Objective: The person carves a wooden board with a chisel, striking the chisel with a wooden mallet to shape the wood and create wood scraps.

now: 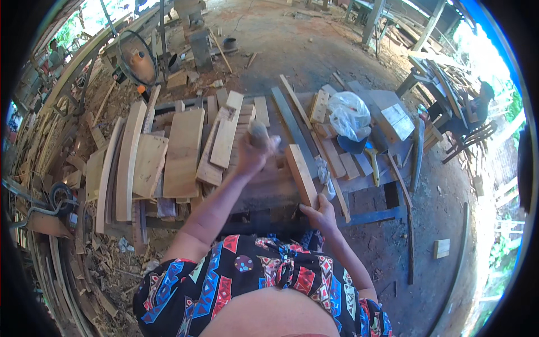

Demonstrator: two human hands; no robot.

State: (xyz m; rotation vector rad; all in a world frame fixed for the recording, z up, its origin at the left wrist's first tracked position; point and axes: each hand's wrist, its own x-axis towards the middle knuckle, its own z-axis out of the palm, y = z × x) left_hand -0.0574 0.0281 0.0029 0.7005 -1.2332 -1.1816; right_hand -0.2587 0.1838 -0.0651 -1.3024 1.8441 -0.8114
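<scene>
My left hand is raised over the middle of the workbench, its fingers closed around a rounded grey-brown thing. Motion blurs both, so the thing's kind is unclear. To the right, my right hand grips the near end of a light wooden block, which points away from me and slants to the left. A gap separates the left hand from this block. Right beside the block and my right fingers lies a crumpled whitish piece of plastic.
Boards and curved wooden pieces crowd the bench's left side. A clear plastic bag, a dark blue bowl, a yellow-handled brush and a pale box sit at right. A fan stands at far left.
</scene>
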